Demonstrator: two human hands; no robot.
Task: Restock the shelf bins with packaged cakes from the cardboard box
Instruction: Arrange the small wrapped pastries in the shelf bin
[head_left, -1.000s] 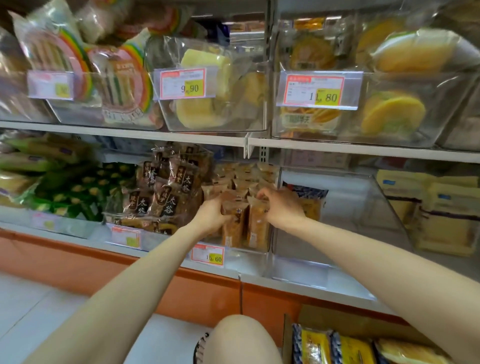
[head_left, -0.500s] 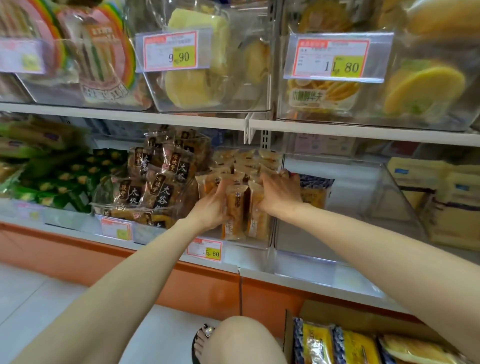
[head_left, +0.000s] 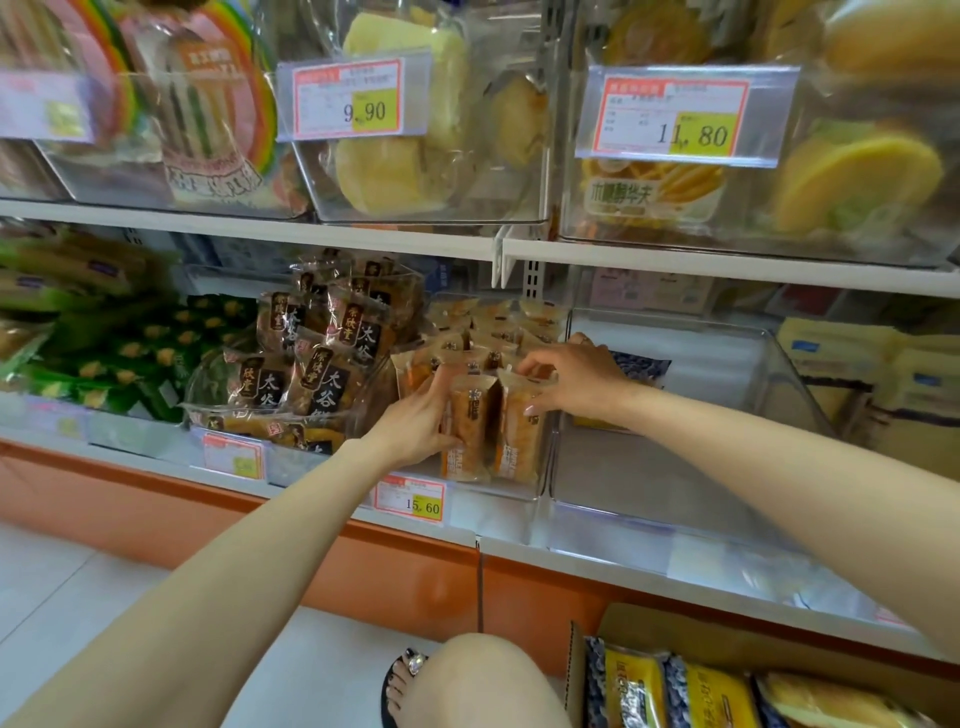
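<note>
- The packaged cakes (head_left: 470, 423) I'm handling stand upright at the front of the clear bin (head_left: 519, 491) on the lower shelf (head_left: 597, 558), just above the 15.60 price tag (head_left: 410, 501). More of the same sit in rows behind them.
- My left hand (head_left: 415, 415) wraps the left side of the front-left pack, with the fingers up its edge and the thumb low on its face.
- My right hand (head_left: 576, 384) curls over the top of the pack beside it, the thumb pinching its front. Both hands hold wrappers, and neither is spread wide.
- As I judge it, the step is squaring the front row. I should bring the two packs together with labels facing out, then seat their bottoms against the bin's front wall so they don't lean.
- I want a light grip only. The wrappers look thin and the cake soft, so squeezing could dent them.
- This bin looks nearly full. The neighbouring bin (head_left: 727, 374) on the right shows only one blue-and-yellow pack (head_left: 641, 366), so it may take the next ones.
- The cardboard box (head_left: 675, 621) sits on the floor below right, with yellow packs (head_left: 636, 691) in it waiting to be shelved.
</note>
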